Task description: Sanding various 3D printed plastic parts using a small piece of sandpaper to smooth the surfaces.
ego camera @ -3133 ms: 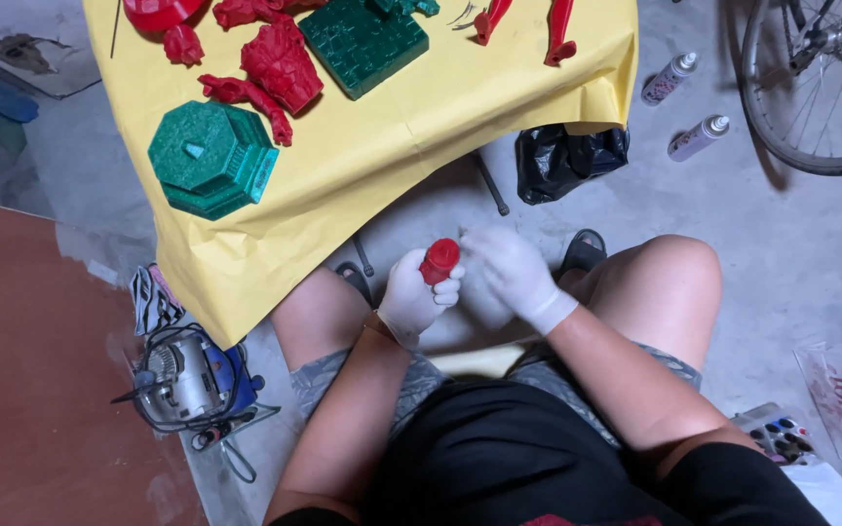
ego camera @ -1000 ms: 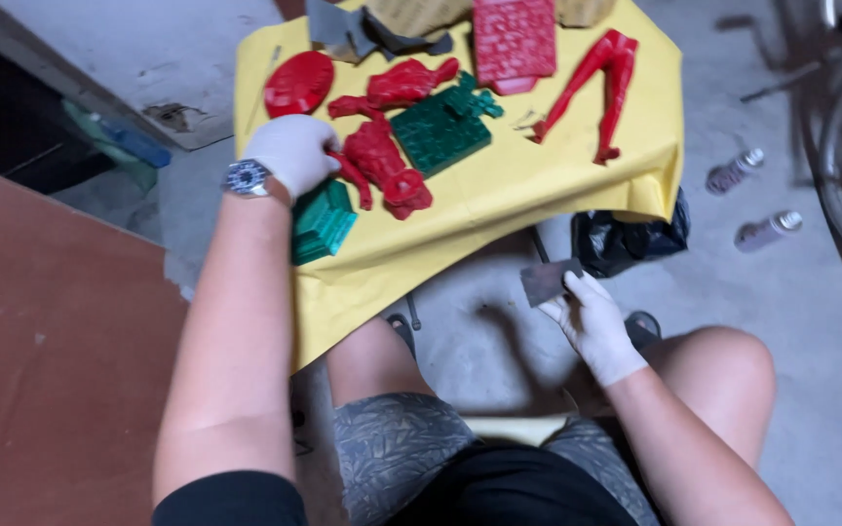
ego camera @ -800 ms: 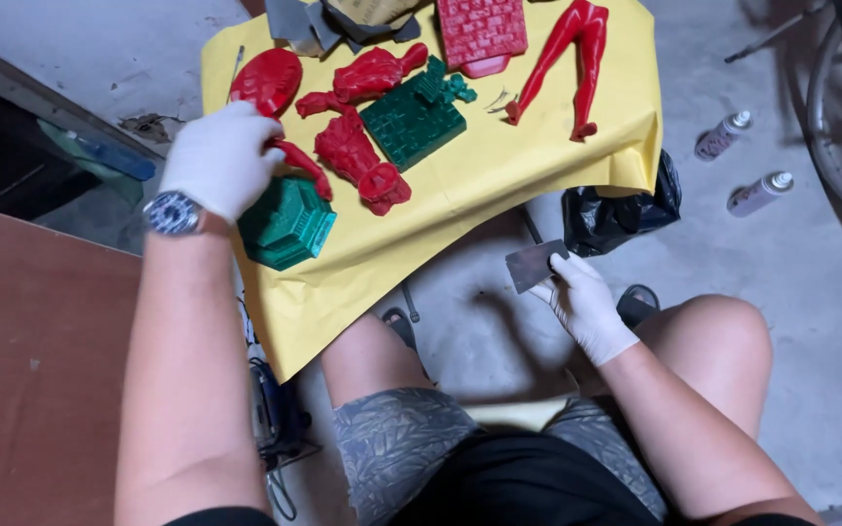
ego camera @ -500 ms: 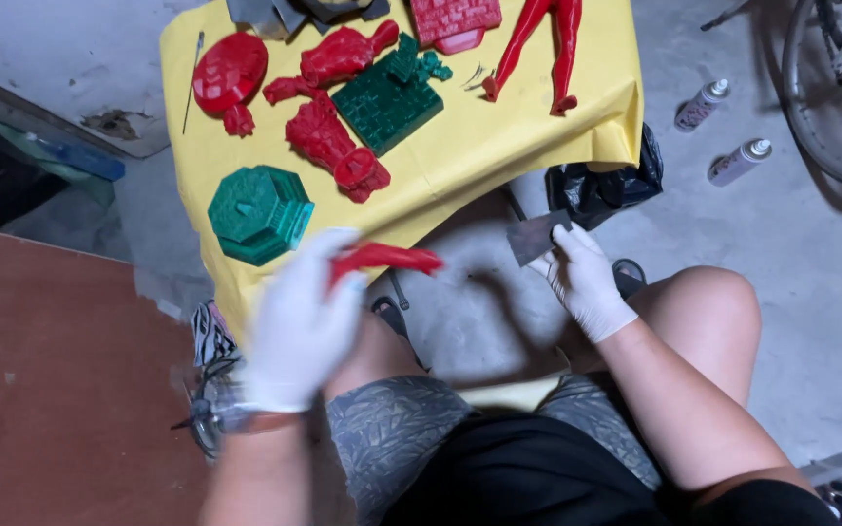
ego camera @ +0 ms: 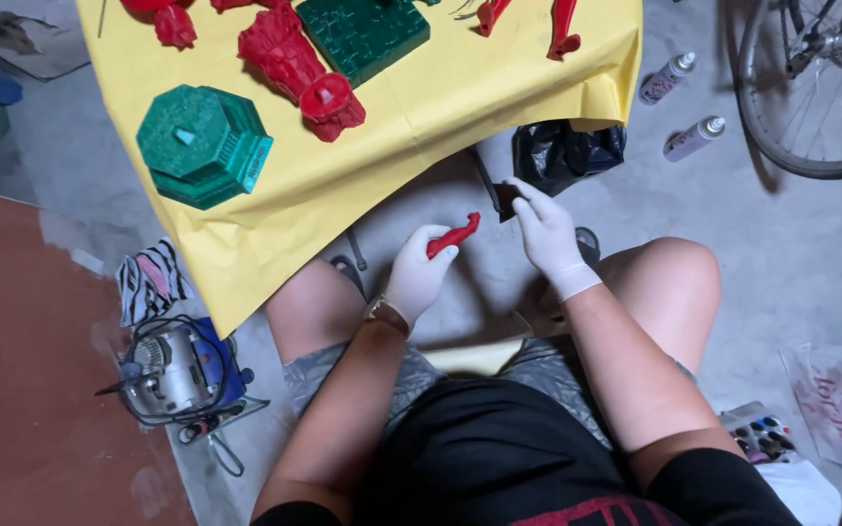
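Hands gloved, over lap below yellow tabletop point(ego camera: 460, 107): left hand point(ego camera: 416, 278) gripping small red part point(ego camera: 453, 236), right hand point(ego camera: 546, 234) pinching dark sanding scrap point(ego camera: 507, 199), not yet touching. Sanding seemingly just beginning; other red pieces point(ego camera: 299, 63) and green base point(ego camera: 202, 144) lying on tabletop.

Bicycle wheel point(ego camera: 811, 88) cut off at the edge — red figures point(ego camera: 528, 15) too.

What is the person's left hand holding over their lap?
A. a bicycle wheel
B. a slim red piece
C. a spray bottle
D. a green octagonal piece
B: the gloved left hand grips a slim red piece, while the green octagonal piece lies on the yellow sheet.
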